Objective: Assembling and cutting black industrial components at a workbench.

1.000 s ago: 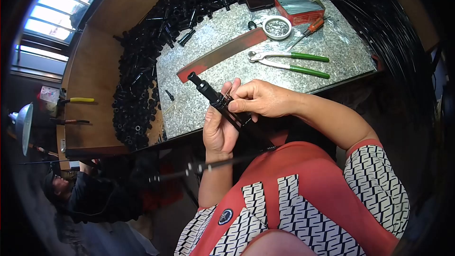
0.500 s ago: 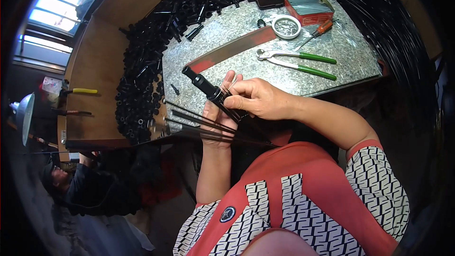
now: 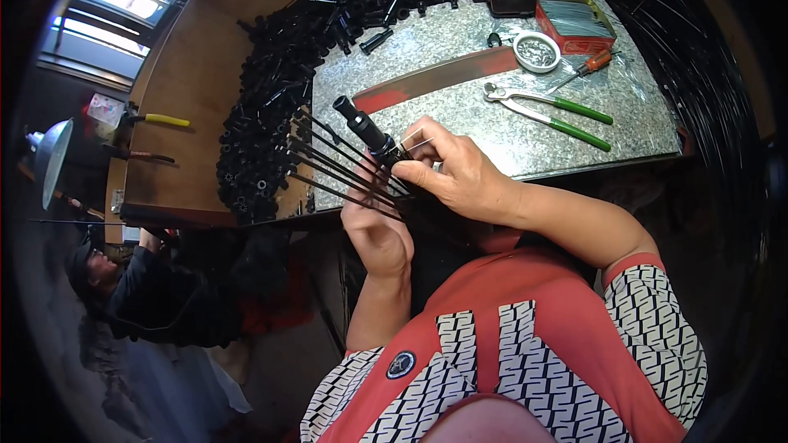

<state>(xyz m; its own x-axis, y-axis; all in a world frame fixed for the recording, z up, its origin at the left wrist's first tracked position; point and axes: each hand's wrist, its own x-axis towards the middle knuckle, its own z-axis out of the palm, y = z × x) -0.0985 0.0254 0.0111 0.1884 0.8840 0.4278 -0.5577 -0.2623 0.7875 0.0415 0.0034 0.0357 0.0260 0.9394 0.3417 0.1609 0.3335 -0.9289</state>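
A black tubular hub [image 3: 362, 128], like an umbrella runner, points up and to the left between my hands. Several thin black ribs [image 3: 332, 166] fan out from its lower end toward the left. My left hand [image 3: 379, 236] is closed beneath, around the ribs and the hub's lower end; its fingertips are mostly hidden. From the right, my right hand [image 3: 466, 176] pinches at the hub's lower end with thumb and forefinger. A thin bright wire [image 3: 417, 136] sticks out by its fingers. Just what lies under the right thumb is hidden.
Behind my hands, a speckled stone slab [image 3: 460, 107] carries a flat metal bar [image 3: 435, 78], green-handled pincers [image 3: 548, 115], a screwdriver [image 3: 595, 61], a white dish [image 3: 538, 52] and a red box [image 3: 574, 29]. Black tubular parts [image 3: 271, 131] are heaped leftward. A person [image 3: 156, 287] sits at far left.
My left hand has turned and closed more around the hub's lower end. The ribs now fan out higher, beside the hub. My right hand stays at the hub; the whole view has shifted slightly.
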